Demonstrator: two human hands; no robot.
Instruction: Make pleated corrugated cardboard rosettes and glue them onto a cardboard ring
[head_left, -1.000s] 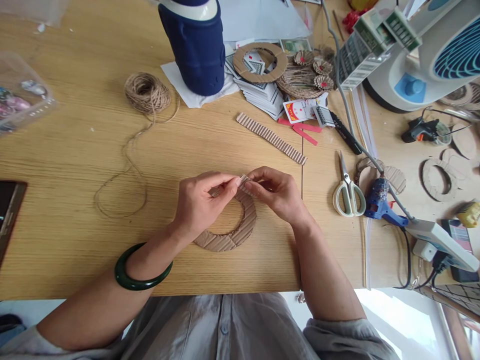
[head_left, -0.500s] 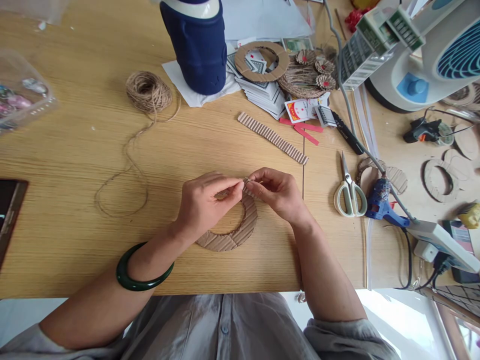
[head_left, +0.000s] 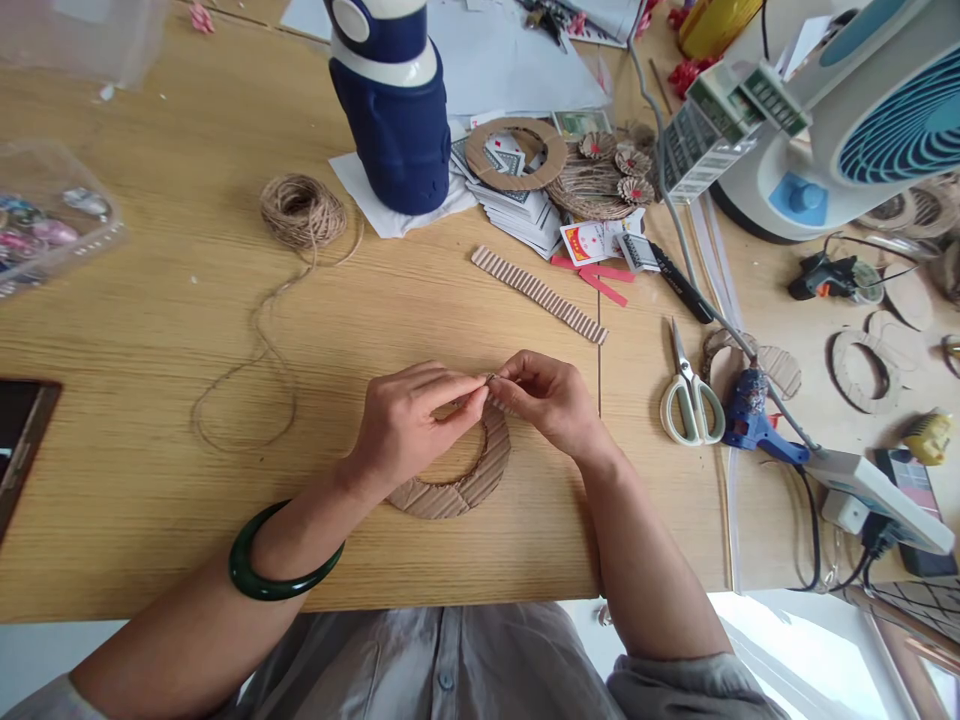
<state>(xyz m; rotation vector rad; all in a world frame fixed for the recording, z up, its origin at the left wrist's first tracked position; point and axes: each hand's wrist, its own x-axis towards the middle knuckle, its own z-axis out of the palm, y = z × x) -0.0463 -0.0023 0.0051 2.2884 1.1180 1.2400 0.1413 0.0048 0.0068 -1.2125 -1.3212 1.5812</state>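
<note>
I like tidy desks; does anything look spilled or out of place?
Nothing looks spilled. The twine looks untidy: it strays from its coil into a slack loop left of the left hand. The playing cards lie in an uneven pile.

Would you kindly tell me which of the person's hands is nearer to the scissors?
Right. The right hand is to the left of the scissors, apart from them; the left hand is farther away in the same direction, over the cardboard ring.
</note>
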